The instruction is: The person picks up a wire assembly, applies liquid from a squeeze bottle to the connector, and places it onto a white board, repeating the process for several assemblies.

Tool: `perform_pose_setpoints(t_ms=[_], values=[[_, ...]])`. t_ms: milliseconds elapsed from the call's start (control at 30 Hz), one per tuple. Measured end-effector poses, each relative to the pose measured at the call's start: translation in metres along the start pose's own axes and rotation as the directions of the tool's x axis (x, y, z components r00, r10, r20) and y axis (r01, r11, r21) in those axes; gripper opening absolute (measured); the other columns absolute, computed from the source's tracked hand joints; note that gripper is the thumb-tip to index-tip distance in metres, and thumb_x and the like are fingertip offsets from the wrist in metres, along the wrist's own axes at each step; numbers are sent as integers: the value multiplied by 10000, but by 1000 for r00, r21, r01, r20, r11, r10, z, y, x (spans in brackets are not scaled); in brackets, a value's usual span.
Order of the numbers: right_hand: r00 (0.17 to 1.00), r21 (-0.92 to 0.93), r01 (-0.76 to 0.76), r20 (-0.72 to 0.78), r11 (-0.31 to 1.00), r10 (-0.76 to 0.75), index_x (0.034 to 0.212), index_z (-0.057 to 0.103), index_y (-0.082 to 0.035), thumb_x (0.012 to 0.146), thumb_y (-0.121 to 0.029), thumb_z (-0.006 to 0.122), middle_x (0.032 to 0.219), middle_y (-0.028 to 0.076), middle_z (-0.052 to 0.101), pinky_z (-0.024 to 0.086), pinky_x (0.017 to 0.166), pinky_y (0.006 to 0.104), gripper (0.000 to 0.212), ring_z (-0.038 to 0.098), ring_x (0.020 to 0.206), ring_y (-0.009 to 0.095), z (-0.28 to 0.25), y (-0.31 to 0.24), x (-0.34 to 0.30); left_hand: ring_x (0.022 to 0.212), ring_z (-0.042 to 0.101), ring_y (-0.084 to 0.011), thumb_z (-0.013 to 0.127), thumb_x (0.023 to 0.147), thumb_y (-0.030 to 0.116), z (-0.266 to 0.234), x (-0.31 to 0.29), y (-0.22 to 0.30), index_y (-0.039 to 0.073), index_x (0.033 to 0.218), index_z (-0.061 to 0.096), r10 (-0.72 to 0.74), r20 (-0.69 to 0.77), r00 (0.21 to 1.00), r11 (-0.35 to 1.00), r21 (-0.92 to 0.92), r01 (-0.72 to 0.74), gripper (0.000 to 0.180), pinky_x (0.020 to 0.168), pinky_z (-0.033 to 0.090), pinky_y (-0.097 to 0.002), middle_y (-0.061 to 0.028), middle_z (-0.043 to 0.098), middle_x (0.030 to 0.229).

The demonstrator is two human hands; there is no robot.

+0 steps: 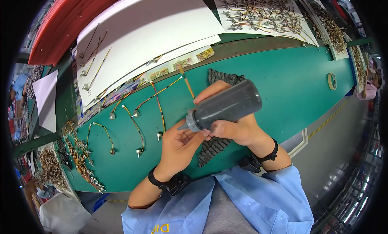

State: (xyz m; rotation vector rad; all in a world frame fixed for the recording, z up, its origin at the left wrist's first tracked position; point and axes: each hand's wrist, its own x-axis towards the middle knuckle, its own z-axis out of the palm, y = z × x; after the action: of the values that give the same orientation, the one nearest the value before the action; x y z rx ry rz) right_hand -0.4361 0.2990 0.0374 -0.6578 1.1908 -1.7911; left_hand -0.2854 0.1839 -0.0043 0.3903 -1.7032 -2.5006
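Over a green bench (pixel 291 96), we are gripping a dark grey squeeze bottle (pixel 232 104) in our right hand (pixel 244 129), thumb and fingers closing round its body. The bottle is hanging tilted in front of our chest, its collar (pixel 193 121) low and its tapered nozzle (pixel 182 127) pointing left, into our left hand (pixel 174 149). There the fingers are curling narrowly beside the nozzle; with the bottle partly covering them, we cannot tell whether they are pinching anything small. Working well here, in our judgement, is meaning steadying the nozzle against the left hand, keeping both wrists quiet and squeezing only lightly, since a hard press could be flooding the fingers. A dark striped cloth (pixel 213 150) is lying on the green surface beneath the hands, conveniently near for wiping drips. To the left, wired potentiometers (pixel 139 152) are lying spaced apart, with a tangled bundle of leads (pixel 81 161) crowding the edge, while beyond them a white sheet (pixel 149 28) is carrying a few more.
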Motion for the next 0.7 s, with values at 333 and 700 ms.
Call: perform_pose_setpoints(t_ms=[333,700], values=[[931,39,202,-317,979,-179,1155,495,36,813,-496,711,865,115,623,508,609,282,669,611,655,169,-28,30,10,786,675,-244,571,914,-48,-4,11,-15,-45,1124,555,79,-159,984,985,-139,-101,210,687,568,-346,-194,667,937],[833,-460,533,138,710,-536,1103,547,2,647,-495,863,725,104,611,480,592,363,744,593,591,234,-19,39,3,754,675,-229,616,857,-78,-24,3,-7,-60,1065,575,321,-220,921,933,238,-269,212,650,562,-333,-185,661,913]])
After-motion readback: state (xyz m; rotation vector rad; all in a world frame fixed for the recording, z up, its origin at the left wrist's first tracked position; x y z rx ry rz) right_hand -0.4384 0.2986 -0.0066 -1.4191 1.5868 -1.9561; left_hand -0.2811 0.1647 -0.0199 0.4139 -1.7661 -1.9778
